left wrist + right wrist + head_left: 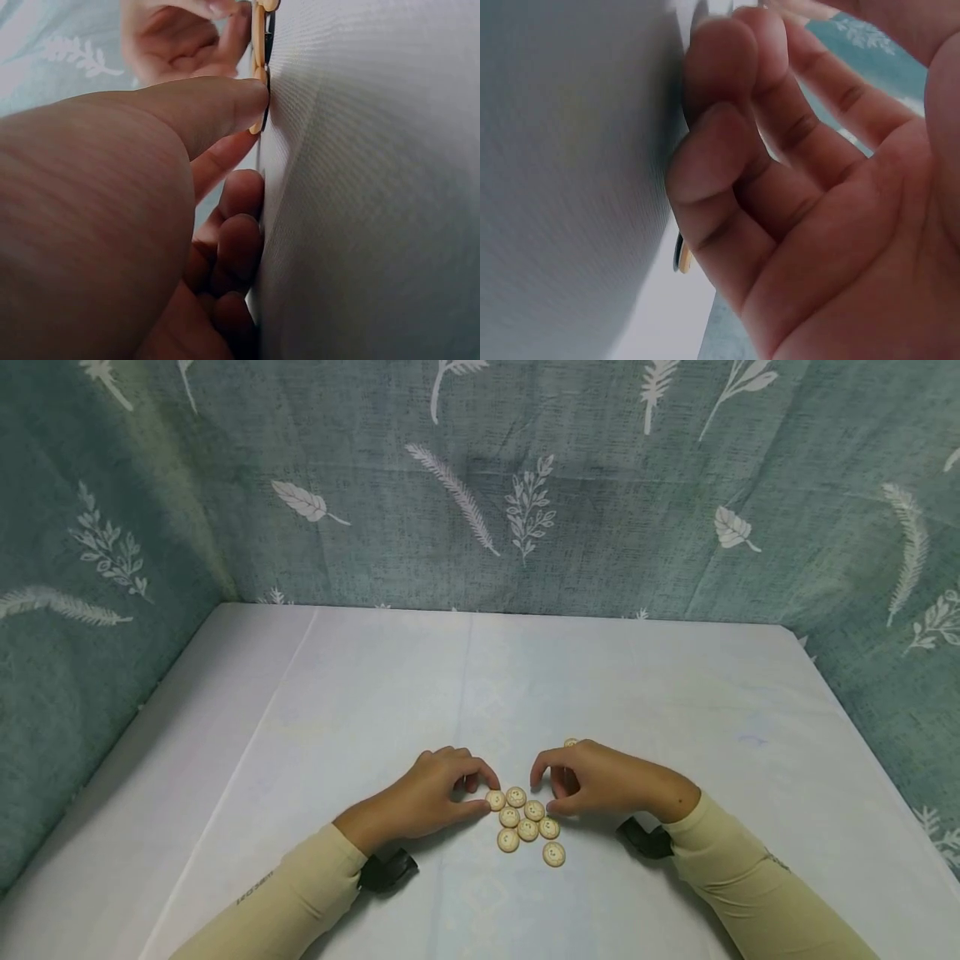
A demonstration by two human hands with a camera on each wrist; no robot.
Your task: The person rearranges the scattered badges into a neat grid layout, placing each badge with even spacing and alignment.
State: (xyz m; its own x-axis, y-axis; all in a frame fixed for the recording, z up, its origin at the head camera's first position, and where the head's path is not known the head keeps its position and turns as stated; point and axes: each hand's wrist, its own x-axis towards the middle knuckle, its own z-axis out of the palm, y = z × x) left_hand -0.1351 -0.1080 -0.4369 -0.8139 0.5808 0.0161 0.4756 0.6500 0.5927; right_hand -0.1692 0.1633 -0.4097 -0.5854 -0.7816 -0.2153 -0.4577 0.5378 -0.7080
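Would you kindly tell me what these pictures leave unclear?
Head view: markings on the round discs, too small to read.
Head view: most of the far disc, covered by the right hand.
Head view: upper ends of the sleeves, cut off by the bottom edge.
Left wrist view: the topmost disc, cut off by the top edge.

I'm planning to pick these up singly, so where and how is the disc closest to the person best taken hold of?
The closest disc is probably best pinched by its rim, at left and right edges, from the near side. It lies flat on the white cloth, and the other discs lie farther away, leaving that side free.
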